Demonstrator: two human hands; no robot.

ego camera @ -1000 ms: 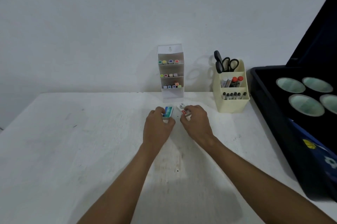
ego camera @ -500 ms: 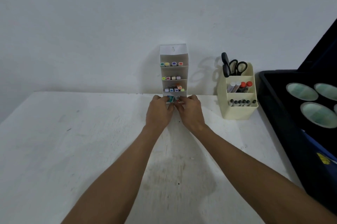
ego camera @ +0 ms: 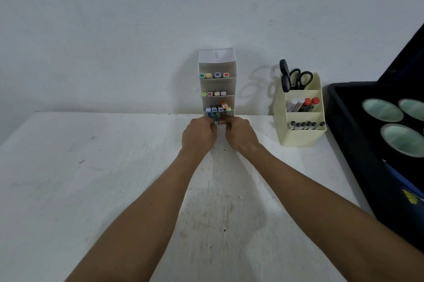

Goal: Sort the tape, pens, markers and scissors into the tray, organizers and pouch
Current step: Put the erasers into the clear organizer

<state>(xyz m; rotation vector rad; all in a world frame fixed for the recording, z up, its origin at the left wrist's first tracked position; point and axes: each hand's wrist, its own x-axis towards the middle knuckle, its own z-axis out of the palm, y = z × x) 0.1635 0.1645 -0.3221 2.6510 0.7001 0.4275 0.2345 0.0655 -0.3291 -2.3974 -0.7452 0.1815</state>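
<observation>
both hands at the back edge of the worktop (ego camera: 68,190), pressed close together at the foot of the white tiered organizer (ego camera: 216,68). left hand (ego camera: 199,136) curled round a small green-and-white marker (ego camera: 215,118); right hand (ego camera: 241,136) pinching a small red-and-white one (ego camera: 222,121), both tips just at the lowest slot. lowest visible tier already crowded, one orange-capped marker (ego camera: 224,104) tilted atop the others. likely trouble: pushing two at once into a tight slot, jamming, or nudging the tilted marker out onto the worktop. light organizer against the wall, apt to shift or tip under a push. scissors (ego camera: 296,77) in the cream organizer (ego camera: 298,137), tape rolls (ego camera: 382,110) in the black tray (ego camera: 344,107) at the right edge.
</observation>
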